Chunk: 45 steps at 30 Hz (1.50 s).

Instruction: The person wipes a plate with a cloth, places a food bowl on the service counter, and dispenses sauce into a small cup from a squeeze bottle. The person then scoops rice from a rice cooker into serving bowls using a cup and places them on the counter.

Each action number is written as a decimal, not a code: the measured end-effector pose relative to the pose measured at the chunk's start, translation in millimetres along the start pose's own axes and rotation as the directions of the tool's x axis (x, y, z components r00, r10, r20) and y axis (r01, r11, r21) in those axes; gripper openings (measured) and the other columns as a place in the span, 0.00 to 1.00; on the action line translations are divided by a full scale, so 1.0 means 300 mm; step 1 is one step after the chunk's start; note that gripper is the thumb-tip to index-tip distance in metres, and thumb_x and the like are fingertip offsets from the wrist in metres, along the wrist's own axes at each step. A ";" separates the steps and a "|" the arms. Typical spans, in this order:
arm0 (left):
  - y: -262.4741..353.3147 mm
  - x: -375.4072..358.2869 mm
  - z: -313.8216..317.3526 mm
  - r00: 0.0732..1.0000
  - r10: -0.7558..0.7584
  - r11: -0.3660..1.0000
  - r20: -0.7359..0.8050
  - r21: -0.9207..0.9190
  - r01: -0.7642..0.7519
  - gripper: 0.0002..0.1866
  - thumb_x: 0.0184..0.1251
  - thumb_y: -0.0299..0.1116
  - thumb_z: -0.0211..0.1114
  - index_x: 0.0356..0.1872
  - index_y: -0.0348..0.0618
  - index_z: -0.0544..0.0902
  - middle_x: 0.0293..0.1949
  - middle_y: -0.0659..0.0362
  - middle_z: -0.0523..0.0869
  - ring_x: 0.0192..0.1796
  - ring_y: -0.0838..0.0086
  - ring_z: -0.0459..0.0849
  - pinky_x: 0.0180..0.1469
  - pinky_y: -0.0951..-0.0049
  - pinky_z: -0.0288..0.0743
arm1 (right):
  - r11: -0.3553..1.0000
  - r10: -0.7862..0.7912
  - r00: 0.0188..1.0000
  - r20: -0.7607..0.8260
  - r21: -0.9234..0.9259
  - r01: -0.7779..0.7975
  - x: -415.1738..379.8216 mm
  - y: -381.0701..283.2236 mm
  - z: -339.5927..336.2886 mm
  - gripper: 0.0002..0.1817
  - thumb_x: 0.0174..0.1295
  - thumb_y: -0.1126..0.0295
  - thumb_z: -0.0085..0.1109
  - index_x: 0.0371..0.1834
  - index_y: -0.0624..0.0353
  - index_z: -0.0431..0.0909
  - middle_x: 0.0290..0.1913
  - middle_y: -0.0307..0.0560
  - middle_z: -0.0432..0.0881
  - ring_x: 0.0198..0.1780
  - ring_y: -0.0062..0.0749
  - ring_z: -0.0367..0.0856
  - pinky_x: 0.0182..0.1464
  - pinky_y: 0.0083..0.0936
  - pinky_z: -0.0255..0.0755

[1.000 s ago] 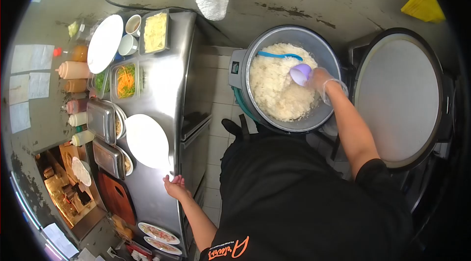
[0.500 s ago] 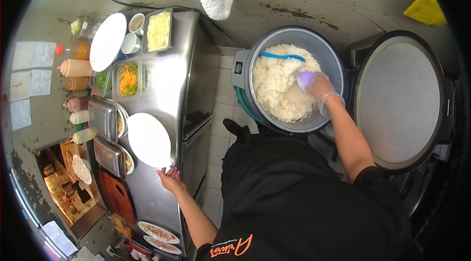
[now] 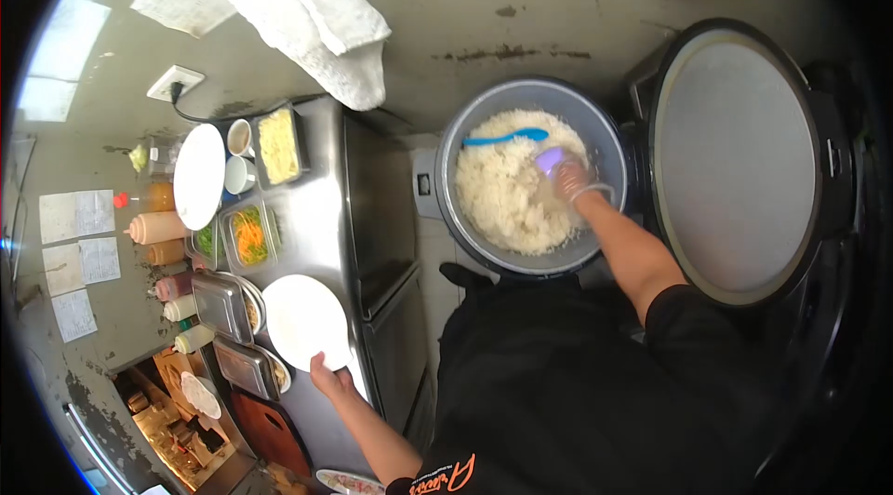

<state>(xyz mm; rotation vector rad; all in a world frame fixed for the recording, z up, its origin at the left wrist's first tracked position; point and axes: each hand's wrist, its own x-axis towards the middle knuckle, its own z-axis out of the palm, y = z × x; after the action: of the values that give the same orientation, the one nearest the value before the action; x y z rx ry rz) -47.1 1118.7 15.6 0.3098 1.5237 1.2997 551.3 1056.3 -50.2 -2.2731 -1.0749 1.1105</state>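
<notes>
My right hand (image 3: 569,182), in a clear plastic glove, grips a purple cup-like scoop (image 3: 550,160) down in the white rice (image 3: 507,188). The rice fills much of a large round cooker pot (image 3: 451,137). A blue spoon (image 3: 507,137) lies on the rice near the far side. On the steel counter, my left hand (image 3: 332,381) pinches the near rim of a white oval plate (image 3: 305,320), thumb on top and fingers partly hidden underneath. No food shows on this plate.
The cooker's round lid (image 3: 735,165) stands open at right. Containers of shredded vegetables (image 3: 249,234) and yellow strips (image 3: 278,147), another white plate (image 3: 199,177) and sauce bottles (image 3: 158,228) line the counter. A white towel (image 3: 307,11) hangs above.
My left hand has gone from open beside the plate to gripping its rim. The purple scoop stays in the rice with my right hand, slightly shifted. The camera view has turned.
</notes>
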 end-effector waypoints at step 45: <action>-0.114 -0.398 0.857 0.864 -0.069 0.993 0.499 0.117 0.012 0.29 0.82 0.46 0.42 0.68 0.29 0.62 0.64 0.44 0.74 0.61 0.58 0.79 0.61 0.64 0.75 | 0.572 -0.239 0.784 0.573 -0.569 0.591 -0.010 -0.012 0.123 0.25 0.67 0.67 0.51 0.68 0.56 0.69 0.47 0.49 0.84 0.51 0.45 0.83 0.58 0.35 0.74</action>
<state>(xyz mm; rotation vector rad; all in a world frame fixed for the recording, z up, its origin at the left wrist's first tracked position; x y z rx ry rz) 225.4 1160.6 90.0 0.6335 1.1446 0.9978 519.2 1056.5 -69.0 -2.0488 -2.5103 1.1151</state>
